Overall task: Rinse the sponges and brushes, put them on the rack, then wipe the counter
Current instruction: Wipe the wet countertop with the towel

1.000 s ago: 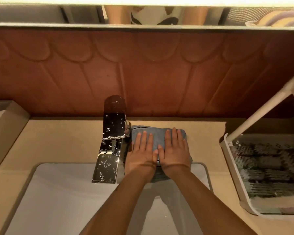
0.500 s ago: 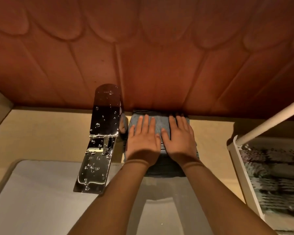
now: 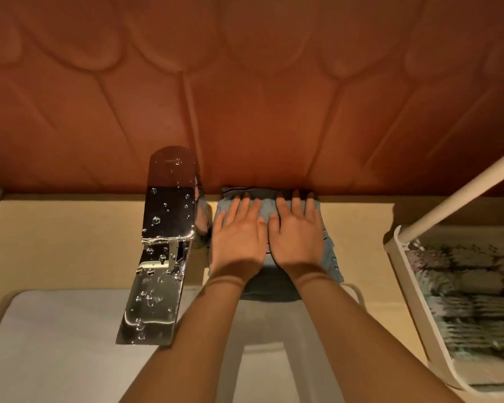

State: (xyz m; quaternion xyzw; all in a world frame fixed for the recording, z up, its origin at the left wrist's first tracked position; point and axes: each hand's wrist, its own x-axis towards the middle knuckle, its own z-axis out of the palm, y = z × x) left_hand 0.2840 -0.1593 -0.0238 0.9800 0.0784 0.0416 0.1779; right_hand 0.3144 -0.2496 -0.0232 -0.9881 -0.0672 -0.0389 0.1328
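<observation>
Both hands lie flat, palms down and fingers stretched forward, side by side in the middle of the frame. The left hand (image 3: 239,242) and the right hand (image 3: 298,238) press on a folded blue-grey cloth (image 3: 330,257); neither hand curls around it, the fingers are spread out and gripping nothing. The thumbs almost meet between the hands. The fingertips reach the far edge of the cloth, which lies against the foot of the wall. The near end of the cloth hangs in shadow over the rim of the basin, between the two forearms that come up from the lower edge of the frame.

The cloth rests on the beige tabletop (image 3: 70,228), a smooth strip that runs across the frame behind the basin. Just left of the left hand stands a flat chrome tap (image 3: 163,242), speckled with water drops, its spout reaching down and over the white rectangular sink basin (image 3: 56,344) in the lower left of the frame.

Behind the tabletop rises a reddish-brown wall (image 3: 245,82) with a raised scallop pattern, filling the upper half of the frame.

At the right edge sits a white plastic rack (image 3: 419,309) with a pale round post (image 3: 463,196) slanting up to the upper right. Inside the rack lie rows of greenish-grey sponges or brushes (image 3: 472,309), too blurred to tell which.
</observation>
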